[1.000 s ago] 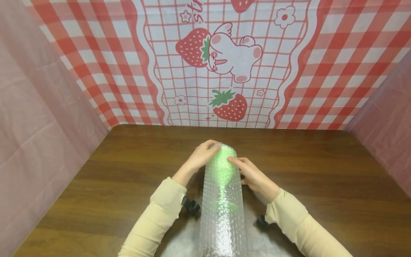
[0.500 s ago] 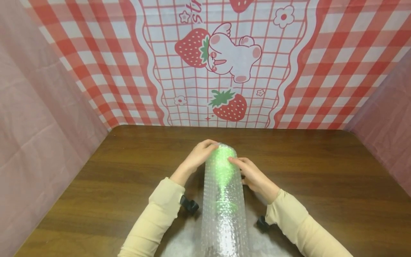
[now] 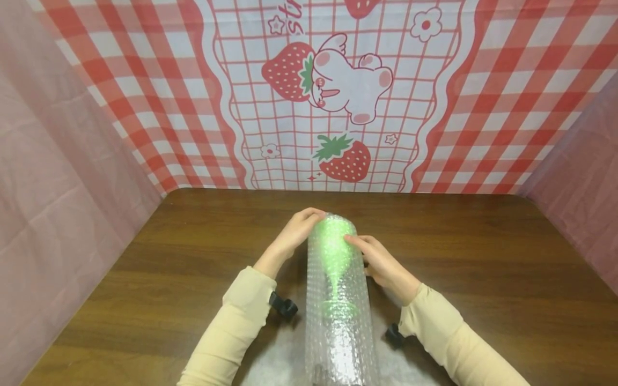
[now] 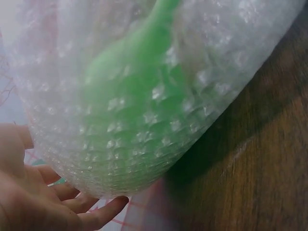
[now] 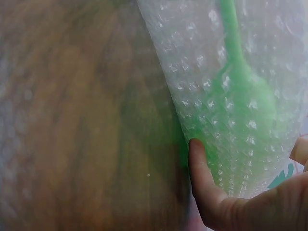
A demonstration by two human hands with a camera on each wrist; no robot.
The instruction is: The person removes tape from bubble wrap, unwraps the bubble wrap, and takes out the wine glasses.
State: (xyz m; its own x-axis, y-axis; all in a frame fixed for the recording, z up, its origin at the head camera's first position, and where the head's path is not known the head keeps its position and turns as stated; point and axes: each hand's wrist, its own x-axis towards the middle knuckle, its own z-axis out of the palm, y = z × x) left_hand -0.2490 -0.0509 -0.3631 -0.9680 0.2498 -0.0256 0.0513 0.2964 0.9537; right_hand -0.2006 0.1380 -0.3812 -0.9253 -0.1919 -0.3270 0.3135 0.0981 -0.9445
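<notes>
A green goblet [image 3: 336, 252] with a stem and foot shows hazily through the clear bubble wrap [image 3: 340, 354] rolled around it, its bowl toward the far end. My left hand [image 3: 300, 228] rests at the roll's far left end, fingertips bent round the rim of the wrap. In the left wrist view, several fingers of the left hand [image 4: 43, 202] touch that end. On the roll's right side, my right hand [image 3: 383, 262] grips with the thumb on top; its other fingers are mostly hidden at the side. The right wrist view shows one digit pressing the wrap's edge.
The wrapped roll lies along the middle of a brown wooden table [image 3: 207, 230]. A flat translucent sheet [image 3: 270, 359] spreads beneath its near part. A red-and-white strawberry cloth [image 3: 285, 123] hangs behind the table, with pink curtains [image 3: 58, 187] at the sides. Black wrist mounts [image 3: 285, 307] hang under both sleeves.
The roll has shifted slightly to the right at its near end. My left hand has slid slightly left and away along the far end. The right hand has barely moved.
</notes>
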